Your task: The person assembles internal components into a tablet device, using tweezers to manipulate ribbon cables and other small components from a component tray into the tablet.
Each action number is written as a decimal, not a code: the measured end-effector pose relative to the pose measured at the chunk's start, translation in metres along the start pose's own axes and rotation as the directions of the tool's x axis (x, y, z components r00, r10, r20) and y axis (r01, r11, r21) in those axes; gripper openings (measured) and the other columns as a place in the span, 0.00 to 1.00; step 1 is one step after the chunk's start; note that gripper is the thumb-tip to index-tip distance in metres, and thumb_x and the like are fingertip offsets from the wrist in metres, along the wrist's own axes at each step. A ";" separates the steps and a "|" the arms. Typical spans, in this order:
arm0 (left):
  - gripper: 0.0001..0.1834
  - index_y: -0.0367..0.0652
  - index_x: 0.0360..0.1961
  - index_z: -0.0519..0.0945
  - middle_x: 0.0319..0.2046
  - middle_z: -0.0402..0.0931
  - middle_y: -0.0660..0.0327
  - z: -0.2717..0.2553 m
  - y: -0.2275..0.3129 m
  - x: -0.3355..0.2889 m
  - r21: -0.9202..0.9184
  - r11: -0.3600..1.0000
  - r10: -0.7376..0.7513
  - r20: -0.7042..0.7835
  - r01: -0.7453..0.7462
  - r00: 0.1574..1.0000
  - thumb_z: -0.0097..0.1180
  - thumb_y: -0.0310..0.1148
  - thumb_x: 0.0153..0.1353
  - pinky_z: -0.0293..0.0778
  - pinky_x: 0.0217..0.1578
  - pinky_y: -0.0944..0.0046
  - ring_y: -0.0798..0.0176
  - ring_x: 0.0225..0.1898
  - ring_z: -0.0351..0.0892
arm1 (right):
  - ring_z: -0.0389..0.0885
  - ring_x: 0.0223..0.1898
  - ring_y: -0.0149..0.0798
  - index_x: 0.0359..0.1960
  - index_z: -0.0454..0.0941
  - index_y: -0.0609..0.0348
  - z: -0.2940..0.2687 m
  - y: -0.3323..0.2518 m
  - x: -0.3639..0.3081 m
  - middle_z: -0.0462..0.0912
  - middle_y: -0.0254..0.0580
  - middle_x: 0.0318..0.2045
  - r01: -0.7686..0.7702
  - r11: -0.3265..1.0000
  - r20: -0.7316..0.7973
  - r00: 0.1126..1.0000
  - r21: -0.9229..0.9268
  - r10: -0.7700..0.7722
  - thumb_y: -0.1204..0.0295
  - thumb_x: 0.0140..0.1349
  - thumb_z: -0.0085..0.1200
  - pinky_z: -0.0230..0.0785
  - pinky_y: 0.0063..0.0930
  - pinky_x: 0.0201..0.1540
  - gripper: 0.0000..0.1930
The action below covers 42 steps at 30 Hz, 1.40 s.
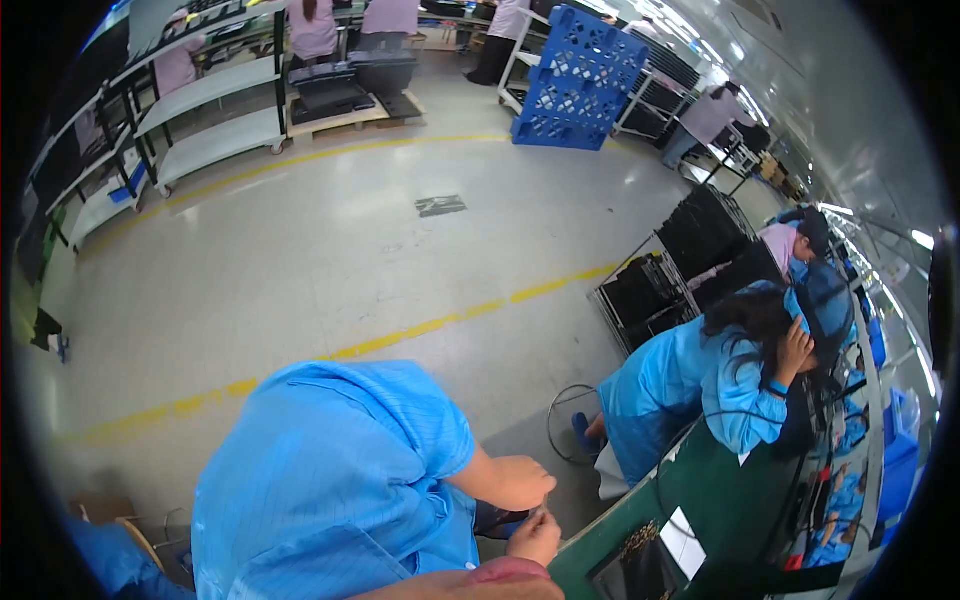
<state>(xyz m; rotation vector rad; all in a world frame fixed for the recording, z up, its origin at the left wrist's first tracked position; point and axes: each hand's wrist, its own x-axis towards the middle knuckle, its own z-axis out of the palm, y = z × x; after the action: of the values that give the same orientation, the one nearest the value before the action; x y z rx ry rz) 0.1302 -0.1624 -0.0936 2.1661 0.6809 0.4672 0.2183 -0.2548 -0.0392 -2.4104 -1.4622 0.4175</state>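
Observation:
My left hand (522, 484), below a rolled blue sleeve (420, 410), is closed with its fingers bent inward. Just under it my right hand (536, 538) is closed too, fingertips pinched. The two hands almost meet beside the near edge of the green-topped bench (715, 490). Something small may lie between the fingers, but it is too small to make out. On the bench, right of my hands, is a dark flat panel (632, 572) with a white sheet (683, 543) beside it.
A co-worker in a blue smock (660, 380) leans on the bench at right, hand raised to the head. Behind stands a rack of black parts (640, 295). A blue pallet (575, 80) stands upright farther off. White shelf carts (220, 140) line the far left; yellow lines (430, 327) cross the floor.

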 end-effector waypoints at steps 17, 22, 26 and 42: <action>0.08 0.38 0.23 0.69 0.21 0.72 0.52 -0.009 -0.018 -0.007 0.182 0.971 -0.150 -0.032 0.153 0.988 0.46 0.32 0.44 0.68 0.29 0.56 0.52 0.26 0.73 | 0.73 0.26 0.55 0.28 0.74 0.67 0.021 0.013 -0.010 0.74 0.57 0.22 0.043 0.999 0.074 0.996 -0.014 -0.041 0.69 0.54 0.41 0.64 0.40 0.28 0.13; 0.08 0.39 0.20 0.70 0.18 0.70 0.55 -0.028 -0.020 -0.006 0.161 0.985 0.025 -0.456 0.055 0.890 0.47 0.33 0.44 0.67 0.27 0.59 0.55 0.23 0.71 | 0.75 0.28 0.48 0.30 0.74 0.68 0.010 -0.008 -0.007 0.76 0.54 0.24 -0.189 0.922 0.114 0.981 0.337 0.160 0.65 0.55 0.44 0.65 0.36 0.30 0.15; 0.07 0.39 0.18 0.71 0.19 0.70 0.54 -0.093 -0.008 -0.020 0.348 0.934 0.050 -0.365 0.087 0.930 0.46 0.32 0.43 0.67 0.27 0.58 0.54 0.24 0.70 | 0.76 0.32 0.44 0.31 0.74 0.67 -0.001 -0.022 0.026 0.77 0.53 0.27 -0.163 0.877 0.356 0.935 0.452 -0.009 0.62 0.54 0.45 0.66 0.32 0.36 0.16; 0.05 0.38 0.21 0.70 0.21 0.70 0.54 -0.118 -0.030 -0.144 0.099 0.591 -0.429 -0.802 0.801 0.416 0.47 0.29 0.46 0.67 0.28 0.57 0.52 0.26 0.70 | 0.75 0.30 0.45 0.31 0.74 0.64 0.053 -0.138 0.051 0.76 0.53 0.26 0.227 0.750 0.522 0.593 0.621 -0.613 0.64 0.55 0.46 0.66 0.30 0.34 0.14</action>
<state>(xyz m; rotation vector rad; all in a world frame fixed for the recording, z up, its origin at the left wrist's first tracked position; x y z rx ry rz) -0.0549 -0.1648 -0.0590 1.8332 2.2156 0.7717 0.1082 -0.1430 -0.0390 -1.4105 -1.8573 1.5089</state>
